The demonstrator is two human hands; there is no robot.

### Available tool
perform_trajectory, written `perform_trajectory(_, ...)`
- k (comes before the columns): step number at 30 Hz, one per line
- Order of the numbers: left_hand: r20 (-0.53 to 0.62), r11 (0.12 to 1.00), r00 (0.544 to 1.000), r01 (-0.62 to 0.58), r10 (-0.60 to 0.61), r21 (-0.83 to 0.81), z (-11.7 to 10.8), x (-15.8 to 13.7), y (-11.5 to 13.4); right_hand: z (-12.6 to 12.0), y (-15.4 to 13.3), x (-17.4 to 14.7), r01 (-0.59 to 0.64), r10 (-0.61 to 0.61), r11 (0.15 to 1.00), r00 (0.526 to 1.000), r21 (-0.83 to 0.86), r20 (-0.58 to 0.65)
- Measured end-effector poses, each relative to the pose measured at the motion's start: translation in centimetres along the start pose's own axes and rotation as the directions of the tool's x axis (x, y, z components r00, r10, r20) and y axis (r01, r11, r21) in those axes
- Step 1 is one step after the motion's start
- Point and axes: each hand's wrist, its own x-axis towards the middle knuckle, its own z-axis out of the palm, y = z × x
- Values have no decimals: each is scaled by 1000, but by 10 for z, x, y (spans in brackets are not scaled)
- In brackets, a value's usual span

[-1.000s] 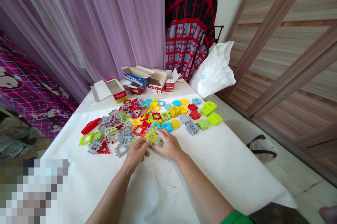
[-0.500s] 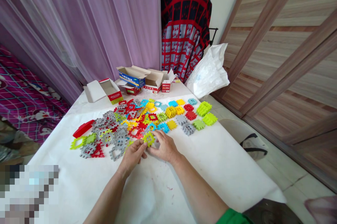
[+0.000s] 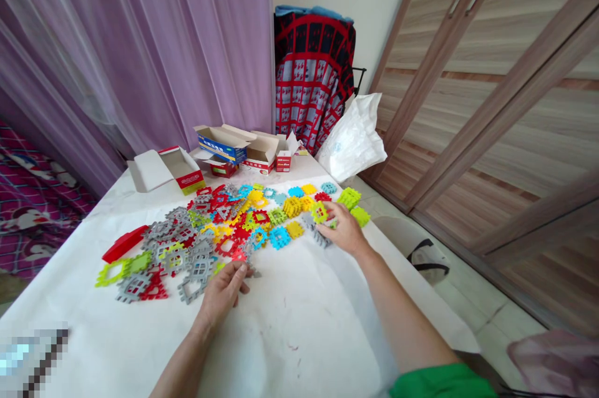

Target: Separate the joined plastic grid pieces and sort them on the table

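Note:
My right hand (image 3: 345, 231) pinches a lime-green window-shaped interlocking plastic block (image 3: 320, 212) between thumb and fingers, over the sorted pieces at the right. Beneath it lie grey square blocks (image 3: 320, 237), partly hidden by the hand. My left hand (image 3: 226, 289) rests at the near edge of the heap of mixed blocks, fingers curled and thumb against the index finger. A bit of grey shows by its fingertips; I cannot make out whether it is gripped. Around it are red blocks (image 3: 225, 246) and grey blocks (image 3: 201, 267).
Yellow blocks (image 3: 294, 206) and a lime-green stack (image 3: 349, 198) lie to the right. A red long piece (image 3: 124, 244) is at the left. Behind stand opened cartons, one blue (image 3: 221, 147), one red and yellow (image 3: 191, 181). A white bag (image 3: 350, 142) leans at the table's far right corner.
My hands have parted. The right hand has carried the lime-green block right and away from me; the left has let go of it and moved slightly left. The view has shifted a little.

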Motion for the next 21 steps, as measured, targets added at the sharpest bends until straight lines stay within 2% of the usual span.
perform_trajectory(4, -7, 1000, 1000, -4, 4, -6, 0, 0, -1, -53, 51, 34, -49, 60, 985, 996, -166, 60)
perform_trajectory(8, -11, 1000, 1000, 0, 0, -2, -1, 1, -2, -82, 80, 59, -79, 124, 963, 979, -256, 164)
perform_trajectory(14, -12, 999, 1000, -13, 14, 45, -1, 2, -6, -92, 100, 81, -160, 240, 944, 933, -287, 269)
perform_trajectory(21, -14, 998, 1000, -7, 7, 55, -1, 6, -20, -88, 117, 91, -173, 261, 947, 905, -270, 336)
